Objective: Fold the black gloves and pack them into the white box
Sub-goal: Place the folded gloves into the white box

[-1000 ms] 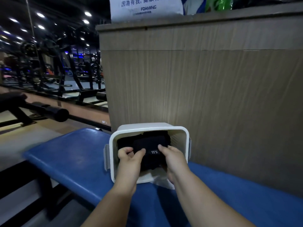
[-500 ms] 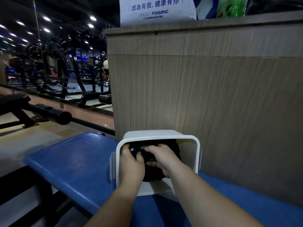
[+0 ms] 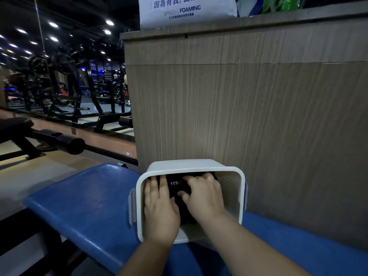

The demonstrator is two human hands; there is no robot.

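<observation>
The white box (image 3: 185, 164) stands on the blue bench pad (image 3: 85, 202), against a wooden panel. The folded black gloves (image 3: 176, 186), with small white lettering, lie inside it between my hands. My left hand (image 3: 159, 208) rests flat on the gloves' left part, fingers straight and reaching the box's far wall. Over the gloves' right part lies my right hand (image 3: 205, 198), its fingers curled at their far edge and its thumb on top. Most of the gloves and the box floor are hidden under my hands.
The wooden counter wall (image 3: 258, 116) rises right behind the box. A white sign (image 3: 185, 10) and coloured packets sit on its top. To the left are a black padded roller (image 3: 67, 143), a mirror and gym machines. The pad's front edge runs near my forearms.
Both hands have pushed deeper into the box with the gloves. The left hand went from a fist to flat fingers, and the gloves now sit lower inside.
</observation>
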